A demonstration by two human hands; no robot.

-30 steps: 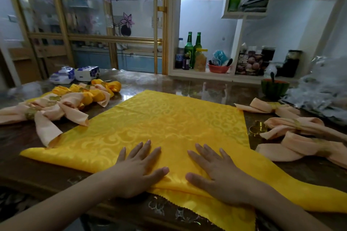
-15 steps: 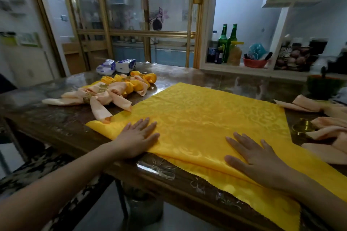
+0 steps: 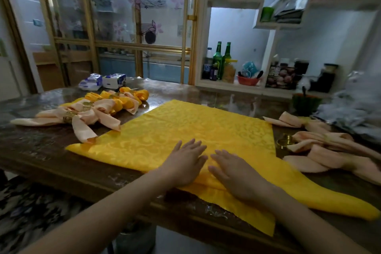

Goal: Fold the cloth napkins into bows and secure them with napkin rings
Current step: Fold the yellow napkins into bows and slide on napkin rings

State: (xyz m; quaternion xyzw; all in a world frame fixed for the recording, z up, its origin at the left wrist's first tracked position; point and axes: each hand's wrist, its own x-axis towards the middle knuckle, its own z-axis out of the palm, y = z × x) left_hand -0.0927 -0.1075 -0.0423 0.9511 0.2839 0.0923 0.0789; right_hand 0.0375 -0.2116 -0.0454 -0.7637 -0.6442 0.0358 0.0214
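Atop yellow napkin [image 3: 191,128], left hand [image 3: 184,164], right hand [image 3: 237,175], side by side again

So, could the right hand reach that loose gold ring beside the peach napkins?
Probably yes. The right hand lies flat on the yellow napkin, holding nothing, and the gold ring sits in the open just past the napkin's right edge, with nothing between them.

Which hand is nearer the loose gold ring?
Right. The right hand presses the yellow napkin left of the gold ring; the left hand lies beside it, farther left.
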